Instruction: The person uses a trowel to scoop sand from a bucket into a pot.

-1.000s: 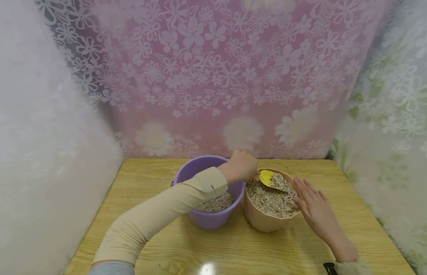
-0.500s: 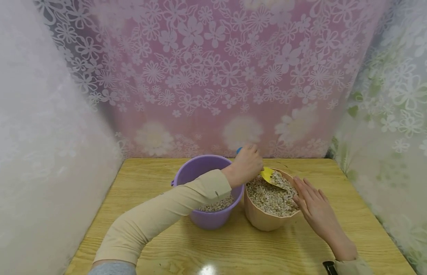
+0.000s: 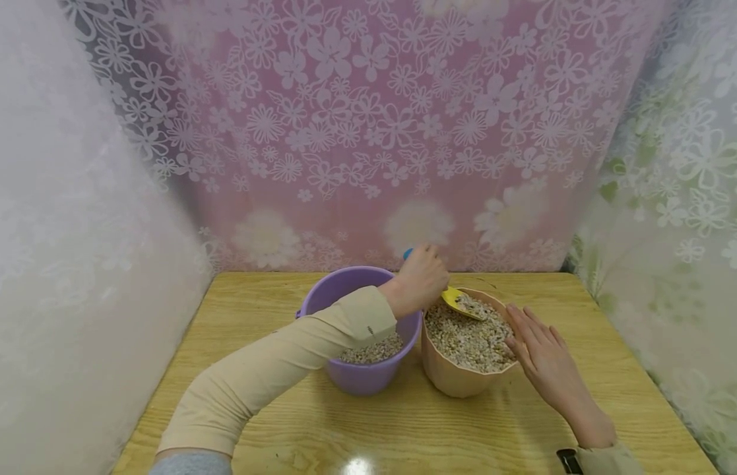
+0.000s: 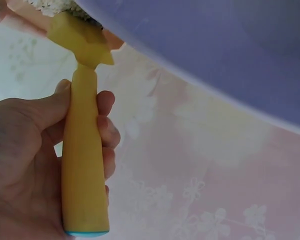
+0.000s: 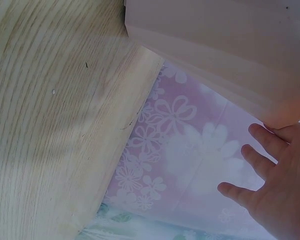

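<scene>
My left hand (image 3: 420, 280) reaches across the purple bucket (image 3: 368, 382) and grips a toy shovel (image 4: 84, 150) by its yellow handle, fingers wrapped round it. A blue end cap (image 3: 408, 253) shows behind the hand. The yellow shovel blade (image 3: 454, 300) lies over the grain in the peach tub (image 3: 457, 382), with some grain on it. Mixed pale grain (image 3: 472, 346) fills that tub nearly to its rim. My right hand (image 3: 546, 369) rests on the tub's right side with straight fingers. In the right wrist view its fingers (image 5: 262, 162) spread beside the tub wall.
Some grain (image 3: 374, 349) also lies low in the purple bucket, partly hidden by the left sleeve (image 3: 285, 356). Both containers stand close together on a wooden table (image 3: 320, 429). Flowered curtain sheets (image 3: 368, 132) close off the back and sides.
The left hand first moved right and up with the shovel, then slightly back left. The blade has been drawn up and left out of the grain. The right hand has stayed on the tub.
</scene>
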A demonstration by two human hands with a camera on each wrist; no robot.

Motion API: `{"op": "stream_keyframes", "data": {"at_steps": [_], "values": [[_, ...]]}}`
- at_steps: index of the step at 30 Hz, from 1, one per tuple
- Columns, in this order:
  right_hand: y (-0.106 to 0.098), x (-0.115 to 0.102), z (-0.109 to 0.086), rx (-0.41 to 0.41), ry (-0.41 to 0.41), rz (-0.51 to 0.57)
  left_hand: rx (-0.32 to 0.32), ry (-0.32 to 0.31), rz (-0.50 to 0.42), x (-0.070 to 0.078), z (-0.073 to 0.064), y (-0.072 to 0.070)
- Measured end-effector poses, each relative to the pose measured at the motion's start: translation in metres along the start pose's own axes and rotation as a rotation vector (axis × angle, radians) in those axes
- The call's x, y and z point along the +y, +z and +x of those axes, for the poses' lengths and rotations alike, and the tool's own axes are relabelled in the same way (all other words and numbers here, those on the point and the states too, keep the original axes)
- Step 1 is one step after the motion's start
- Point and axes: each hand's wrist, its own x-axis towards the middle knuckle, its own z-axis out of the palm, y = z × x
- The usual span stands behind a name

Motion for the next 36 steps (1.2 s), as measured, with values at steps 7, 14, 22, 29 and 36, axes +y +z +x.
{"op": "stream_keyframes", "data": {"at_steps": [7, 14, 22, 29, 36], "values": [[-0.001, -0.002, 0.002, -0.007, -0.001, -0.006, -0.033, -0.014, 0.058, -0.007, -0.011, -0.006], [-0.002, -0.001, 0.001, -0.015, -0.001, -0.010, -0.103, -0.028, 0.134, -0.008, -0.023, -0.017], [0.000, -0.002, 0.002, -0.017, -0.003, -0.002, -0.097, -0.032, 0.190, -0.010, -0.041, -0.024], [-0.001, -0.002, 0.003, -0.017, -0.009, -0.017, -0.018, -0.038, 0.211, -0.021, -0.055, -0.018], [-0.003, -0.001, 0.002, -0.020, -0.019, -0.041, 0.276, -0.136, 0.058, -0.032, -0.067, 0.015]]}}
